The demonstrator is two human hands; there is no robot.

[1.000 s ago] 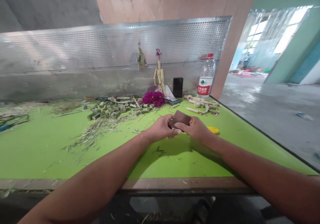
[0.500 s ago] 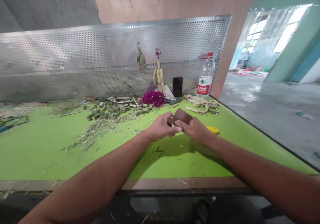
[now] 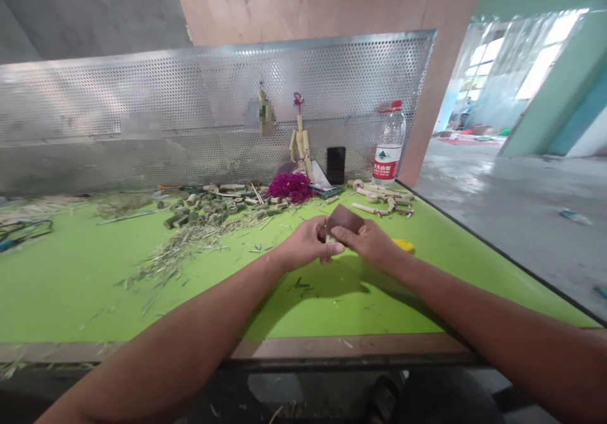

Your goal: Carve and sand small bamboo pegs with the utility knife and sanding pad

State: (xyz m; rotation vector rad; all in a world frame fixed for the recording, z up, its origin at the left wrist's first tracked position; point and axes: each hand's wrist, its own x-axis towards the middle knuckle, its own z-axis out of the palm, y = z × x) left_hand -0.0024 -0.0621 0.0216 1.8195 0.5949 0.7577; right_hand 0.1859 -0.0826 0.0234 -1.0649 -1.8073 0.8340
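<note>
A folded piece of brown sandpaper is pinched in my right hand, its thumb lying across the front. My left hand meets it from the left, with the fingers curled round a small pale bamboo piece, mostly hidden by the fingers and the sandpaper. Both hands are held above the green tabletop. Just beyond my right wrist lies a yellow object, partly covered by the arm.
Cut bamboo pieces and shavings are heaped left of centre. Behind the hands are purple threads, a jointed bamboo figure, a phone, a plastic bottle and strung bamboo parts. A perforated metal panel closes the back.
My left thumb and fingers have shifted slightly around the bamboo piece, and more of its pale surface shows below the sandpaper. Both hands keep their place over the table.
</note>
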